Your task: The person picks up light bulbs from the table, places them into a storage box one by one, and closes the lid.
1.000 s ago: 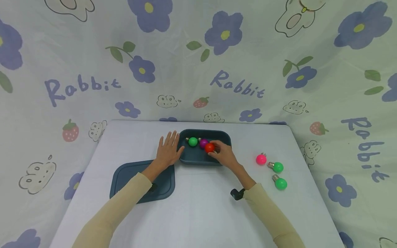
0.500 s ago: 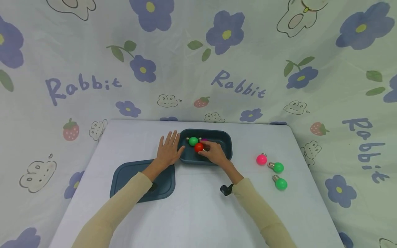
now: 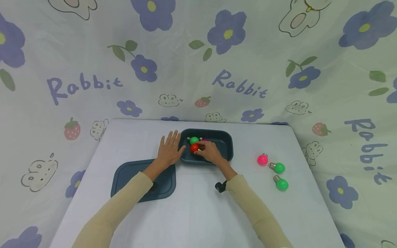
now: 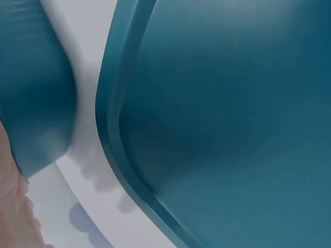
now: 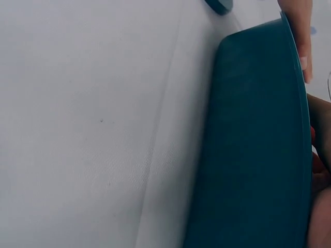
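In the head view a dark teal box (image 3: 227,146) stands near the far edge of the table. Inside it, my right hand (image 3: 212,152) pinches a red light bulb (image 3: 194,148) by its base end. A green bulb (image 3: 194,140) lies behind the red one, and a purple bulb (image 3: 205,140) is mostly covered by the hand. My left hand (image 3: 168,151) rests flat with straight fingers against the box's left side. The right wrist view shows the box's outer wall (image 5: 253,144), which hides most of the right hand (image 5: 321,150); the red bulb is barely visible there.
A flat teal lid (image 3: 128,175) lies under the left forearm, also filling the left wrist view as a lid surface (image 4: 232,129). On the right of the table lie a pink bulb (image 3: 262,159), a green bulb (image 3: 280,168) and another green bulb (image 3: 282,184).
My right hand has carried the red bulb leftward within the box, from beside the purple bulb to just in front of the green one. The left hand has stayed in place.
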Action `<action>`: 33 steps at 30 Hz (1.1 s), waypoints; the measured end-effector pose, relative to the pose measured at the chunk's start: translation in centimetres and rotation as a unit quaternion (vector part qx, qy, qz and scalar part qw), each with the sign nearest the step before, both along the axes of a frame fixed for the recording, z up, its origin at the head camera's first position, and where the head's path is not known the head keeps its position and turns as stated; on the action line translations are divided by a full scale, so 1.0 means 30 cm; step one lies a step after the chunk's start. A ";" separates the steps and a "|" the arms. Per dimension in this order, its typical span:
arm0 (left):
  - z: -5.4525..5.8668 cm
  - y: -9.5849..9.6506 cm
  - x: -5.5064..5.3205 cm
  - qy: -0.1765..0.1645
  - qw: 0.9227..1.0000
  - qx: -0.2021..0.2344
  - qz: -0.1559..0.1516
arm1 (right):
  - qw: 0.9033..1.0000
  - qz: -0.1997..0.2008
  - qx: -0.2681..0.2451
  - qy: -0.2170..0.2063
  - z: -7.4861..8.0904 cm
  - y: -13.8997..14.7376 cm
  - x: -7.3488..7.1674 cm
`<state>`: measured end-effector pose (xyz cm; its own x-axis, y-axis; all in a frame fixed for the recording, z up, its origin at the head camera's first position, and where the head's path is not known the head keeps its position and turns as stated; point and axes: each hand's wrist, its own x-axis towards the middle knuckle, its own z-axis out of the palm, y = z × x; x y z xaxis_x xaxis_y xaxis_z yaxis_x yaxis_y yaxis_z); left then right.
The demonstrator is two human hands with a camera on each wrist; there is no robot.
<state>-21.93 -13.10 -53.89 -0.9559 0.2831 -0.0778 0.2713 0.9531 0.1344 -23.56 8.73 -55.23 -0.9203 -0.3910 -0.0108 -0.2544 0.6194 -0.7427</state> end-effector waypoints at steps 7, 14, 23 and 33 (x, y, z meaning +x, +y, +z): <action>0.001 0.001 0.000 -0.003 1.000 0.003 0.001 | 1.000 0.000 0.004 -0.030 -0.008 -0.022 -0.016; 0.006 0.001 0.003 0.000 1.000 -0.002 -0.002 | 0.999 0.002 0.003 -0.047 -0.006 -0.044 -0.023; 0.006 0.003 0.005 -0.003 1.000 -0.002 0.001 | 0.999 0.010 0.024 -0.030 -0.008 -0.053 -0.022; 0.012 0.004 0.005 -0.003 1.000 -0.009 0.002 | 0.999 0.012 0.037 -0.016 -0.009 -0.055 -0.023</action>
